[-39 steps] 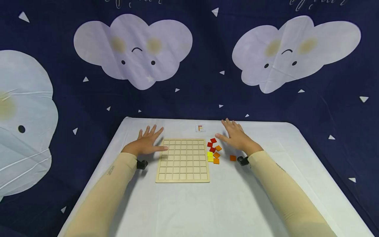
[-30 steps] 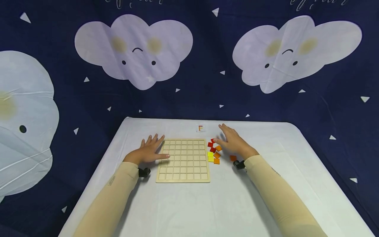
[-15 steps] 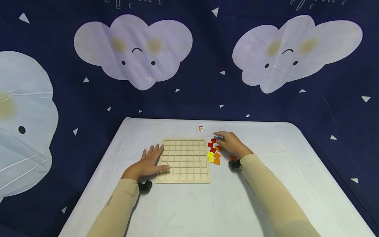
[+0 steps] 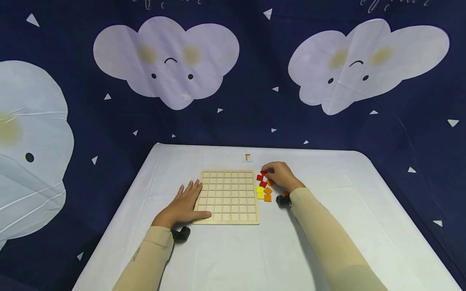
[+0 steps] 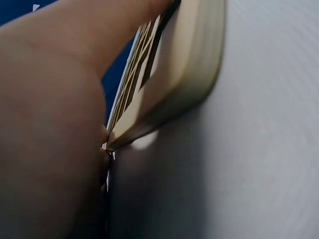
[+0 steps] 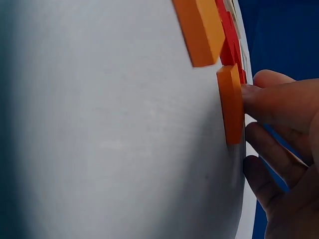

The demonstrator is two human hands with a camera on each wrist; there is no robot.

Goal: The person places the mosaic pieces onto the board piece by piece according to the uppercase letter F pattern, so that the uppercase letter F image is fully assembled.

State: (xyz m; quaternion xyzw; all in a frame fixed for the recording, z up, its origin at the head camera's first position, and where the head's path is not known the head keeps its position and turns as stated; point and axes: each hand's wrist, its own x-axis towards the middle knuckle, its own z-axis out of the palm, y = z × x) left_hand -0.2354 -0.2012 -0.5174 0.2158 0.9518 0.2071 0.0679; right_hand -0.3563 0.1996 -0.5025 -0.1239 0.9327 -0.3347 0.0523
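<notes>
A square wooden grid board [image 4: 233, 198] lies flat on the white table. Along its left edge rests my left hand [image 4: 182, 206], fingers spread and straight, the thumb across the front left corner; the left wrist view shows the thumb over the board's raised rim [image 5: 199, 55]. To the right of the board, my right hand [image 4: 282, 174] reaches down with curled fingers, thumb and index finger pinching the farthest red tile [image 4: 263, 173]. Other red tiles [image 4: 260, 178], yellow tiles [image 4: 260, 192] and orange tiles [image 4: 267, 191] lie close by. An orange tile [image 6: 231, 104] stands out beside the thumb in the right wrist view.
A small card with a coloured grid pattern [image 4: 248, 157] lies behind the board. One orange tile [image 4: 286, 193] is partly hidden by the right wrist and its black camera [image 4: 282, 201]. A dark blue cloud-patterned cloth [image 4: 255, 121] hangs behind the table.
My left hand has come down and slid toward me along the board's left edge. My right hand has lowered leftward to the tiles, its fingers closing on a red tile.
</notes>
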